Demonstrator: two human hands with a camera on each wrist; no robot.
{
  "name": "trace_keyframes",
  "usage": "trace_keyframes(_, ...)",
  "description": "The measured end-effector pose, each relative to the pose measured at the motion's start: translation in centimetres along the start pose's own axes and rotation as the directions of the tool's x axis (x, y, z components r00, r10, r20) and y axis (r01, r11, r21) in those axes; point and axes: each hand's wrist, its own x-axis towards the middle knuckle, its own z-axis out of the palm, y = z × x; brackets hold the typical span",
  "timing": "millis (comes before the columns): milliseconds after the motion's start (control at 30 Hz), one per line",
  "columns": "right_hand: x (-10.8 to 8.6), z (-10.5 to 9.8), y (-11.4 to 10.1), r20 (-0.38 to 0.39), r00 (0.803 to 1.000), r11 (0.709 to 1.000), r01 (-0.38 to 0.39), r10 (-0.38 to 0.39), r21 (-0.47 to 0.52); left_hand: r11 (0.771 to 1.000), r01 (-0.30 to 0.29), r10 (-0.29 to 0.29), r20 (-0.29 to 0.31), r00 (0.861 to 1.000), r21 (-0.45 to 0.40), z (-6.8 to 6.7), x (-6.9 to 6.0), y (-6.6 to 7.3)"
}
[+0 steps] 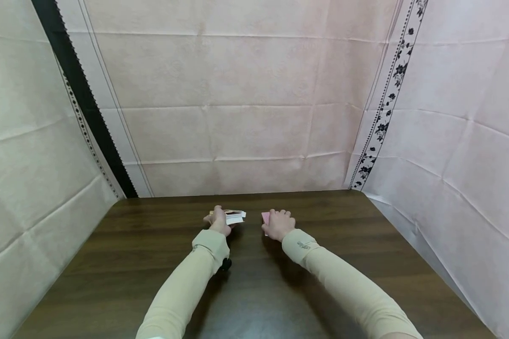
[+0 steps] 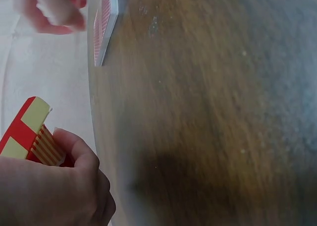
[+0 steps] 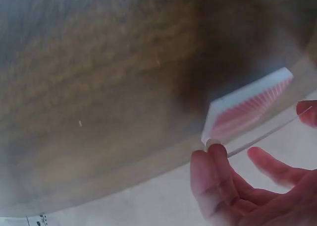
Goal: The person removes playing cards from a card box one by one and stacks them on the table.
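Observation:
My left hand grips a small red-and-yellow carton with a striped side, held over the far part of the table. In the head view white flap-like parts stick out to the right of that hand. A deck of cards with pink striped backs and white edges lies on the table. My right hand is just beside the deck. In the right wrist view its thumb and fingers pinch what looks like one thin card, seen edge-on. The right hand is blurred in the left wrist view.
The dark wooden table spreads out below both arms. Its far edge lies just past the hands. Pale creased cloth hangs behind and on both sides, with a black band at the left.

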Motion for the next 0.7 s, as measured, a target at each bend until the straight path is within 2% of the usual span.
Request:
trace_keyframes(133, 0.2, 0.7, 0.1, 0.039, 0.999, 0.998, -0.035, 0.037, -0.047, 1.0, 0.011, -0.011, 0.012, 1.0, 0.01, 0.2, -0.1, 0.0)
trace_keyframes(233, 0.3, 1.1, 0.2, 0.048, 0.998, 0.998, -0.042, 0.044, -0.047, 0.999, 0.03, -0.031, 0.025, 0.999, 0.022, 0.2, 0.0, 0.1)
trace_keyframes(567, 0.5, 1.4, -0.1, 0.05, 0.998, 0.999, -0.041, 0.042, -0.025, 1.0, 0.014, -0.015, 0.039, 0.999, 0.027, 0.3, 0.1, 0.0)
trace_keyframes(700, 0.4, 1.6, -0.3, 0.015, 0.999, 0.998, -0.043, 0.044, -0.035, 1.0, 0.009, -0.01, 0.044, 0.999, 0.022, 0.4, 0.2, -0.1)
